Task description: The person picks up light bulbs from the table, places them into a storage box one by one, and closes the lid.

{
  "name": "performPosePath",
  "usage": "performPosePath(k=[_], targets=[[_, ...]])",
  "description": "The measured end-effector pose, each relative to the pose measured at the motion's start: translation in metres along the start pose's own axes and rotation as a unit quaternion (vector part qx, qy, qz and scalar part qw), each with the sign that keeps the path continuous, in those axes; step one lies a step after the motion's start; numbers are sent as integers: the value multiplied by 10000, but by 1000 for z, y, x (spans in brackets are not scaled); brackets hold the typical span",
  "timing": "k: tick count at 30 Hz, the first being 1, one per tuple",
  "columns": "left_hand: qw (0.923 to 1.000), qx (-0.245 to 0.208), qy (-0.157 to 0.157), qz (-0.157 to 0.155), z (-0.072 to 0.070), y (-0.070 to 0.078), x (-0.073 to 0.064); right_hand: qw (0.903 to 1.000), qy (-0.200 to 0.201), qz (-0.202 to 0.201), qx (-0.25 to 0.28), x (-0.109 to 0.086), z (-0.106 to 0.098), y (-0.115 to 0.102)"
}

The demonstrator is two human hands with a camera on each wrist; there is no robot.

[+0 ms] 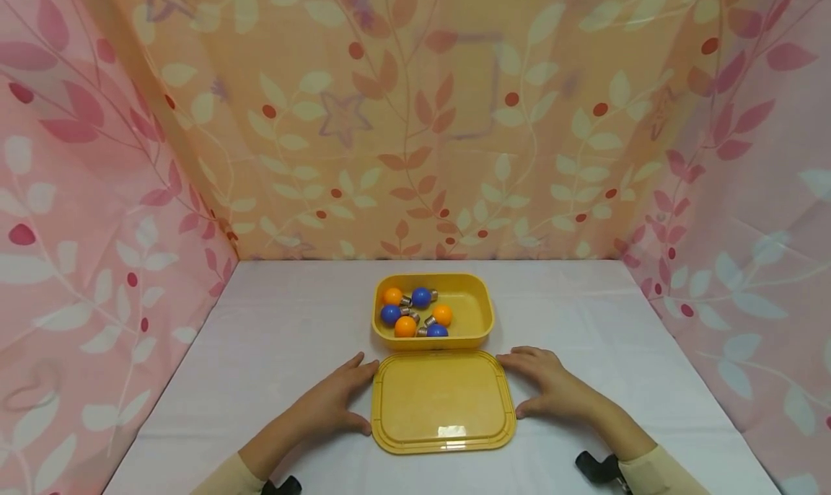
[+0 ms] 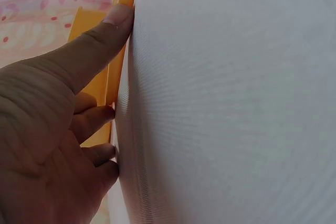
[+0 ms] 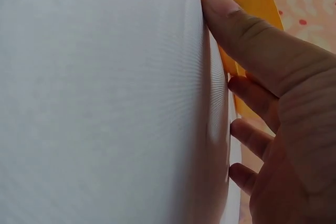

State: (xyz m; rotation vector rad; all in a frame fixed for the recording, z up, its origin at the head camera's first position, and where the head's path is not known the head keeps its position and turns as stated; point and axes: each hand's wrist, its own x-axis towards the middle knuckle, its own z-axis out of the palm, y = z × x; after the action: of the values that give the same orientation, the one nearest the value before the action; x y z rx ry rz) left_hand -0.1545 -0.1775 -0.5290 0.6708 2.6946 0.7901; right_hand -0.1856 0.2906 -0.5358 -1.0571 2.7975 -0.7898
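Observation:
A yellow rectangular lid [image 1: 444, 401] with rounded corners lies flat on the white cloth. At its left edge rests my left hand [image 1: 334, 400], thumb and fingers spread. My right hand [image 1: 552, 387] lies likewise at the right edge. In the left wrist view the left thumb [image 2: 97, 43] is against the lid's edge; in the right wrist view the right thumb [image 3: 247, 30] is too. Just beyond the lid stands a yellow plastic box [image 1: 472, 304], uncovered, with several small bulbs inside, among them an orange bulb [image 1: 405, 327] and a blue bulb [image 1: 421, 297].
White cloth [image 1: 292, 314] covers the table. A patterned curtain [image 1: 402, 120] hangs along the back, with pink patterned curtains [image 1: 78, 213] at both sides. A black strap device [image 1: 597, 467] sits at my right wrist.

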Motion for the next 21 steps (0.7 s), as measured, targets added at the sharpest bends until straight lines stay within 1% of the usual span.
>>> performPosePath(k=[3, 8, 12, 16, 19, 21], targets=[[10000, 26, -50, -68, 1, 0, 2, 10000, -36, -28, 85, 0, 1, 1], [9999, 23, -71, -122, 2, 0, 3, 9998, 23, -112, 132, 0, 2, 1], [10000, -28, -22, -15, 2, -3, 5, 9997, 112, -176, 91, 0, 2, 0], [9998, -101, 37, 189, 2, -5, 4, 9995, 190, -219, 95, 0, 3, 1], [9990, -295, 68, 337, 0, -7, 2, 9992, 198, -273, 195, 0, 4, 3], [9981, -498, 50, 372, -2, -8, 0, 9991, 199, -300, 234, -1, 3, 3]])
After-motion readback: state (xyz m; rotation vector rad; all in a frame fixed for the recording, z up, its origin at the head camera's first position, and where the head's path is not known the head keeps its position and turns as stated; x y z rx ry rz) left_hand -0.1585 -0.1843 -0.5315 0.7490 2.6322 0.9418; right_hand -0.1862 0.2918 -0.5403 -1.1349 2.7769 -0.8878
